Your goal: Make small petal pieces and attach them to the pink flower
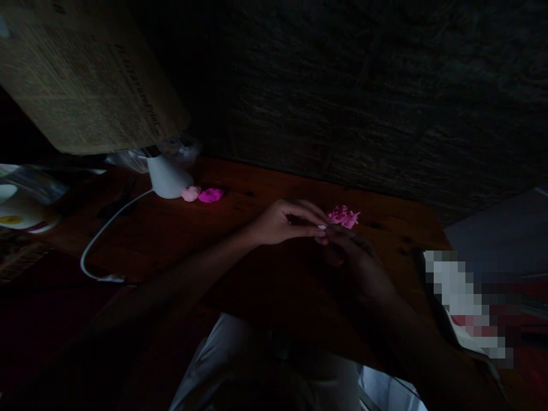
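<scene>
Fingers point(305, 230) together near a ruffled pink piece point(345, 217)

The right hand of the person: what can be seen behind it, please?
Past the right hand, a pink, ruffled, petal-like piece and the brown wooden tabletop show. The fingers cover the piece's near edge, so whether they touch it cannot be told.

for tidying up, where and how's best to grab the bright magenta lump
The magenta lump is probably best pinched at its right end, from the right: it is wider than tall, and the pale pink lump and white lamp base stand to its left.
</scene>
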